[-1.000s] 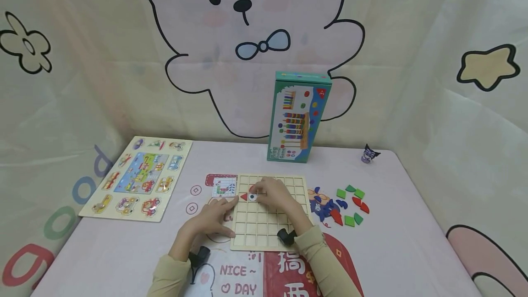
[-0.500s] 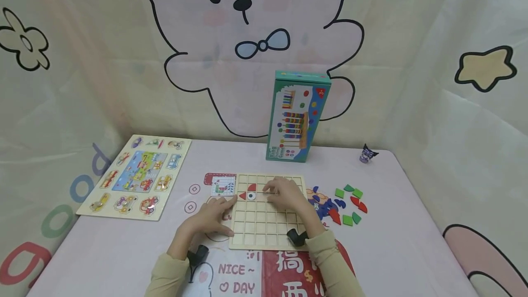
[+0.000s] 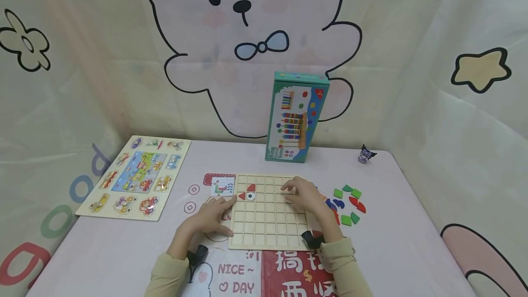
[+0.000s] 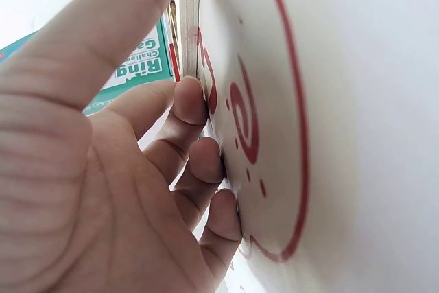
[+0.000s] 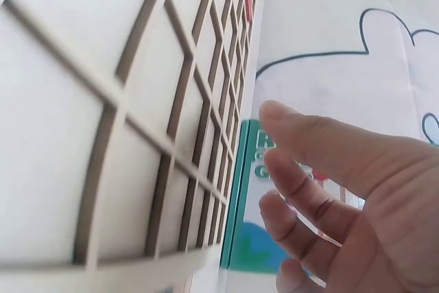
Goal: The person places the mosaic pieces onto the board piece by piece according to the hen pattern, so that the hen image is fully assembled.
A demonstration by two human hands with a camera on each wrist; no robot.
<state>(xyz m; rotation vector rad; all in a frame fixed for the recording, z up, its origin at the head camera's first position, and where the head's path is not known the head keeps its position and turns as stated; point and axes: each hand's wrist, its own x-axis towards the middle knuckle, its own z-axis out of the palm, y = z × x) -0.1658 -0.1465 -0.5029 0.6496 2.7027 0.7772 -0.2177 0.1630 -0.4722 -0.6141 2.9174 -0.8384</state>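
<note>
A wooden grid board (image 3: 268,230) lies on the table. In its upper left cells sit a red quarter-round piece (image 3: 251,188), a red triangle piece (image 3: 242,196) and a white square piece with a dark dot (image 3: 250,196). My left hand (image 3: 212,217) touches the board's left edge with index finger and thumb; the left wrist view shows the other fingertips (image 4: 206,159) on the tabletop. Above the board's right side hovers my right hand (image 3: 304,194), fingers loosely bent and nothing between them, as the right wrist view confirms.
Several loose pieces, green squares (image 3: 346,220), red and blue ones, lie right of the board. A printed pattern card (image 3: 222,186) is at its upper left. Further left lies a picture puzzle board (image 3: 173,182). A green game box (image 3: 297,118) stands behind, and a small purple item (image 3: 366,154) sits back right.
My right hand has moved right across the board, away from the red quarter-round piece, which now shows in full in its cell. The left hand has stayed at the board's left edge.
</note>
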